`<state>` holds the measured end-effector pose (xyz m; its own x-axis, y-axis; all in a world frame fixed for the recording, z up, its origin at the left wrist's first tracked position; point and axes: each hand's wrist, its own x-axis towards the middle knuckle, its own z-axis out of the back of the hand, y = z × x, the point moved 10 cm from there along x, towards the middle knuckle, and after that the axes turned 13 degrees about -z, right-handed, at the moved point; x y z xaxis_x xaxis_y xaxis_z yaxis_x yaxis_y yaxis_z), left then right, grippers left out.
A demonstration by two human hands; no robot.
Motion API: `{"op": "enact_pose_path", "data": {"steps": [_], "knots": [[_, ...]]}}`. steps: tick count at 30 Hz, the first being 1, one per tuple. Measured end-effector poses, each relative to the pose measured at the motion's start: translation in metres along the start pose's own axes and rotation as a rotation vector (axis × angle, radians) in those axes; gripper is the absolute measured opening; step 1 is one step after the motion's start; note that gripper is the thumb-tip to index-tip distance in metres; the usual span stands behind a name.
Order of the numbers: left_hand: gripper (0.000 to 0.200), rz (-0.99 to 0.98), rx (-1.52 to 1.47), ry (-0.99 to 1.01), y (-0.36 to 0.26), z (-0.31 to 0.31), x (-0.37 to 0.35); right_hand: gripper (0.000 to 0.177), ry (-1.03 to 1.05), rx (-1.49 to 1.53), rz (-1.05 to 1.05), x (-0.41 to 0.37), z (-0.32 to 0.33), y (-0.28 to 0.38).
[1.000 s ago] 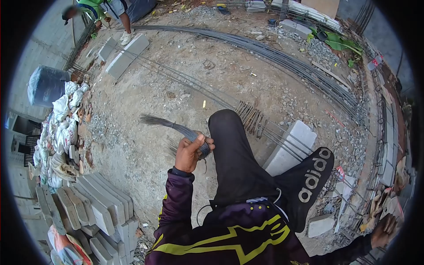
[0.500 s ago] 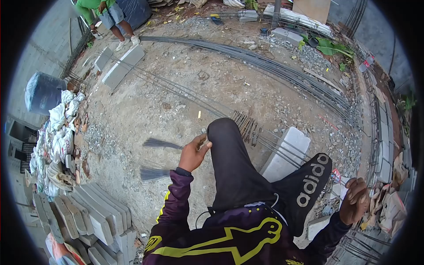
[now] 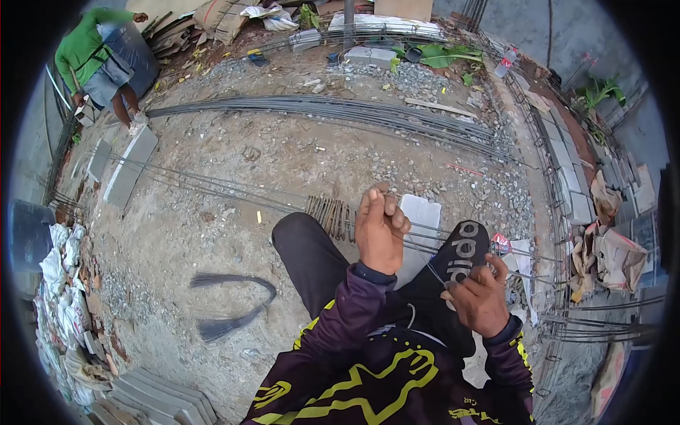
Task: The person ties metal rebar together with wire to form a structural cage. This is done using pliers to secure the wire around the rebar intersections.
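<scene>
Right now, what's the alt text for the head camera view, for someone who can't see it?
A person's left hand and right hand, fingers curled, are close to thin steel rods with a cluster of rusty metal loops. A bent wire bundle lies on gravelly ground at left; a co-worker in green stands at upper left.

A building site: long steel bars (image 3: 319,110), stacked concrete blocks (image 3: 159,397) and gravel (image 3: 418,85) cover bare ground (image 3: 219,227).

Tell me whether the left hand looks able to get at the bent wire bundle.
Probably yes: the wire bundle lies uncovered on the ground. The left hand would likely just have to clear the left knee between them.
</scene>
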<state>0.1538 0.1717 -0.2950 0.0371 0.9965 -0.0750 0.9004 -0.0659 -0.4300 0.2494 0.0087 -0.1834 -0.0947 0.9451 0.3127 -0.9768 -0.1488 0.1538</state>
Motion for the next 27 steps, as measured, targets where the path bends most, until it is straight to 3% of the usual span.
{"op": "enact_pose_path", "data": {"steps": [4, 7, 8, 10, 12, 13, 14, 18, 20, 25, 27], "knots": [[0.037, -0.150, -0.051, -0.026, -0.020, 0.003, 0.050, 0.017, 0.097, -0.113, -0.098, -0.043, 0.032, -0.022], [0.045, -0.150, -0.054, 0.025, -0.012, -0.009, 0.052, 0.013, 0.367, 0.019, -0.418, -0.093, 0.014, -0.054], [0.045, -0.129, -0.063, 0.055, -0.005, -0.015, 0.046, 0.015, 0.365, 0.124, -0.464, -0.107, 0.008, -0.057], [0.045, -0.080, -0.085, 0.119, 0.011, -0.027, 0.030, 0.022, 0.413, 0.507, -0.832, -0.160, -0.034, -0.078], [0.044, 0.034, -0.089, 0.181, 0.035, -0.035, 0.005, 0.029, 0.617, 0.626, -0.940, -0.191, -0.074, -0.069], [0.043, 0.104, -0.088, 0.208, 0.049, -0.040, -0.011, 0.033, 0.594, 0.587, -0.759, -0.182, -0.069, -0.055], [0.042, 0.179, -0.081, 0.239, 0.062, -0.045, -0.027, 0.038, 0.668, 0.621, -0.722, -0.178, -0.068, -0.052], [0.035, 0.425, -0.052, 0.363, 0.098, -0.060, -0.092, 0.035, 0.068, 0.785, -0.859, -0.124, -0.008, -0.103], [0.031, 0.490, -0.072, 0.425, 0.106, -0.067, -0.115, 0.032, -0.117, 0.851, -0.792, -0.086, 0.024, -0.111], [0.023, 0.574, -0.010, 0.458, 0.111, -0.078, -0.144, 0.033, -0.260, 0.699, -0.424, -0.008, 0.064, -0.092], [0.023, 0.577, -0.013, 0.465, 0.111, -0.081, -0.146, 0.033, -0.210, 0.696, -0.425, 0.001, 0.059, -0.096]]}}
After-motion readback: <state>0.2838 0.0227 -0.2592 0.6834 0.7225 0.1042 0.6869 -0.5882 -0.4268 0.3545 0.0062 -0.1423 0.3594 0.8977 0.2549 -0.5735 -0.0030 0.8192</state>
